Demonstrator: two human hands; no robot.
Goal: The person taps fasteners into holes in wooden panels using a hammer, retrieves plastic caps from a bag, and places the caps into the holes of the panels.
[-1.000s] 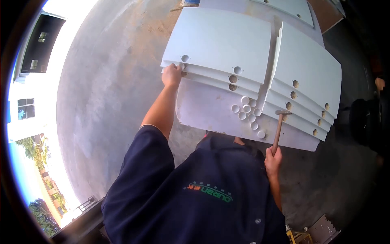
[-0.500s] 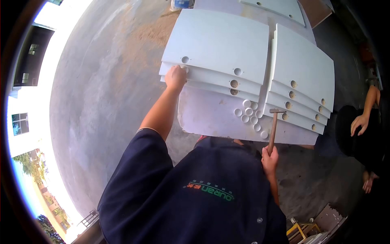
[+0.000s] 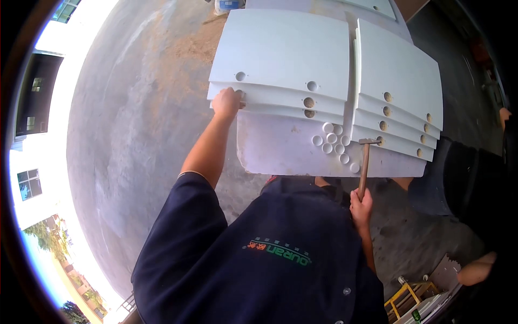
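My right hand (image 3: 361, 208) grips the wooden handle of a hammer (image 3: 365, 164); its metal head is up, beside the right stack's lower edge. My left hand (image 3: 225, 102) is closed at the left edge of the left stack of white panels (image 3: 286, 48), next to a round hole in the second panel. Whatever its fingers hold is hidden. Several loose white round caps (image 3: 331, 139) lie on the table between the two stacks. The right stack of white panels (image 3: 396, 65) is fanned out in steps, with round holes along the near edges.
The panels rest on a pale table (image 3: 280, 146) with a near edge by my body. Another person (image 3: 448, 178) is at the right. A yellow metal frame (image 3: 402, 297) stands at the lower right. A bucket (image 3: 226, 5) and sandy dirt are on the floor beyond.
My left hand has shifted slightly left, baring more of the hole beside it. The hammer stays in my right hand. The other person has moved, and the view has shifted a little.
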